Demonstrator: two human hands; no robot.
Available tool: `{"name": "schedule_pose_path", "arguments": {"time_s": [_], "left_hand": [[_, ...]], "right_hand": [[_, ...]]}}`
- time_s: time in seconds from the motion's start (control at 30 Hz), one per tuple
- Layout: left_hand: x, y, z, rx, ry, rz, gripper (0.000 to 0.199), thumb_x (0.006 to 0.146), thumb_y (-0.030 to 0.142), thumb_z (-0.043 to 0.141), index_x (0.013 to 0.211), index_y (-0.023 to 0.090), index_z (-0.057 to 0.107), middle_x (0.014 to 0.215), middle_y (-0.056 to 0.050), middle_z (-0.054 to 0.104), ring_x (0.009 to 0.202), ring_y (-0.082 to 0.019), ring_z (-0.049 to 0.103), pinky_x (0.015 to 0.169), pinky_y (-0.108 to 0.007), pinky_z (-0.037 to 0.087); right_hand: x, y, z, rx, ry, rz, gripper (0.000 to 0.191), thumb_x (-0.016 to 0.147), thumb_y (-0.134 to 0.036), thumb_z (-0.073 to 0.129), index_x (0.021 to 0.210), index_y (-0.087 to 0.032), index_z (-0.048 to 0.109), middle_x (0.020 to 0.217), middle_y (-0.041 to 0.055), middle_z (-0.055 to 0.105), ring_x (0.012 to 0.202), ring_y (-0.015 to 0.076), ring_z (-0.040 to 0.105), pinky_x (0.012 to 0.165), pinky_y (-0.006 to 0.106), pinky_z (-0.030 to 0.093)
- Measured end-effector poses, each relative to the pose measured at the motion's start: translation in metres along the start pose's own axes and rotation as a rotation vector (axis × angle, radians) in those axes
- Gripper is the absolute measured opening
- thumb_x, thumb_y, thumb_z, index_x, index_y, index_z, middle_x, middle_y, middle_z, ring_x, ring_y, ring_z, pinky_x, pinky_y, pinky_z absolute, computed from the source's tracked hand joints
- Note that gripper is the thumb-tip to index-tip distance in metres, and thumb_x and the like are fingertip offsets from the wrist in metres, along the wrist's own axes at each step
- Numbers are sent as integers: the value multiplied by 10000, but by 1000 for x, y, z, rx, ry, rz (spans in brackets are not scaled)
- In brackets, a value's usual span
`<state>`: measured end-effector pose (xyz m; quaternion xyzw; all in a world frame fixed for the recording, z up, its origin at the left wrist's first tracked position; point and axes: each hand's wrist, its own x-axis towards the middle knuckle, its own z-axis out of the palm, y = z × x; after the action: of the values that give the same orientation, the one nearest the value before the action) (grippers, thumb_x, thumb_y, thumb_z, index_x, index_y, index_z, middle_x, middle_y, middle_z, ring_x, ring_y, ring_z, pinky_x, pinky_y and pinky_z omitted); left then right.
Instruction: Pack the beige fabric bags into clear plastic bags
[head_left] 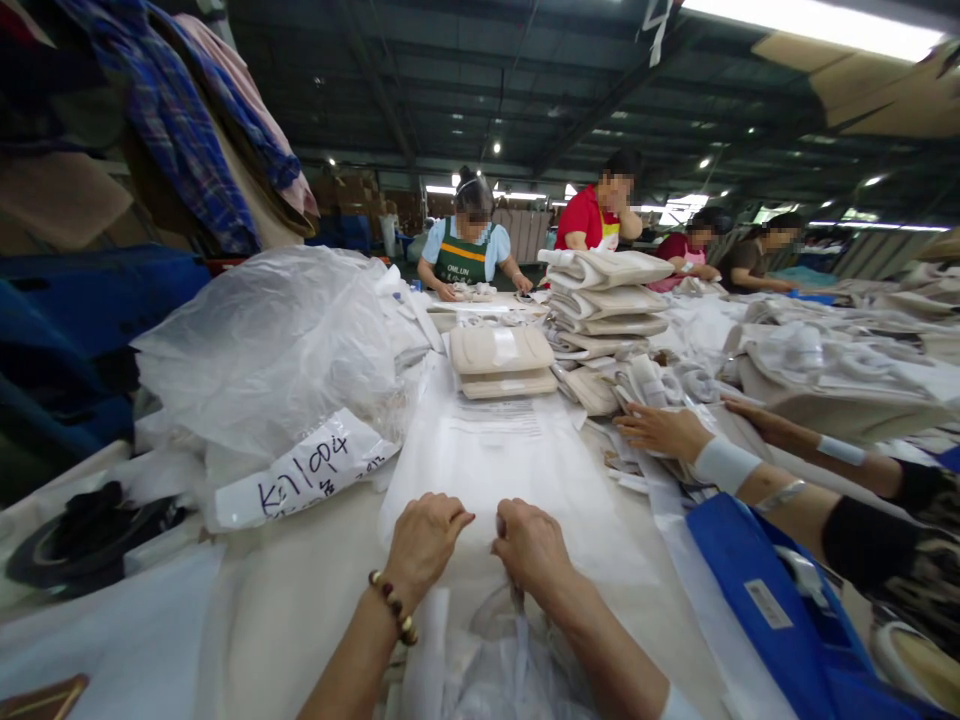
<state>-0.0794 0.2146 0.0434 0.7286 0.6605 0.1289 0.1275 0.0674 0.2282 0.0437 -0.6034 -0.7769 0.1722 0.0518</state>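
Both hands are over a white translucent sheet (480, 470) on the table, a short gap between them. My left hand (427, 540), with a beaded bracelet, has its fingers curled and thumb pressed near the index finger. My right hand (529, 545) is curled too, fingers bent inward. Whatever either hand pinches is too small or hidden to name. Below them, near my body, lies crumpled clear plastic (510, 650). Beyond the hands, two beige folded pieces (480, 350) are stacked at the sheet's far end, the top one with a white band.
A large plastic bag bundle (277, 340) with a handwritten label (307, 475) stands left. Folded beige pieces (607, 300) are piled behind. At right, another person's hands (667, 430) touch material near a blue bin (772, 600). Several people work farther back.
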Motion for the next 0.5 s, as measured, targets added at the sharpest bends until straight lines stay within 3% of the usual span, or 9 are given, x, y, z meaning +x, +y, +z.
{"name": "schedule_pose_path", "arguments": {"time_s": [0.13, 0.23, 0.33, 0.5], "left_hand": [[-1, -12, -1, 34, -53, -12, 136, 829, 233, 528, 764, 180, 635, 803, -56, 653, 834, -197, 567, 727, -291, 375], [-5, -19, -1, 30, -67, -36, 136, 834, 232, 515, 768, 182, 623, 814, -47, 645, 848, -186, 562, 741, -275, 369], [-7, -23, 0, 7, -73, -82, 149, 841, 228, 484, 762, 187, 603, 816, -29, 643, 826, -162, 566, 723, -253, 368], [-5, -25, -1, -33, -118, -141, 162, 810, 190, 439, 736, 200, 582, 719, 7, 640, 698, -122, 578, 624, -218, 361]], "right_hand": [[6, 11, -3, 102, -79, -21, 227, 613, -362, 745, 728, -191, 648, 753, 8, 673, 697, 145, 585, 538, 213, 318], [8, 15, -5, 162, -125, -58, 240, 689, -417, 671, 691, -177, 659, 661, -4, 655, 620, 117, 553, 501, 202, 297], [9, 17, -5, 185, -134, -98, 303, 817, -384, 521, 677, -163, 675, 642, 14, 658, 615, 111, 546, 522, 207, 300], [4, 15, -6, 150, -89, -84, 188, 795, -220, 521, 763, -146, 691, 764, 69, 696, 690, 140, 583, 578, 225, 320]]}}
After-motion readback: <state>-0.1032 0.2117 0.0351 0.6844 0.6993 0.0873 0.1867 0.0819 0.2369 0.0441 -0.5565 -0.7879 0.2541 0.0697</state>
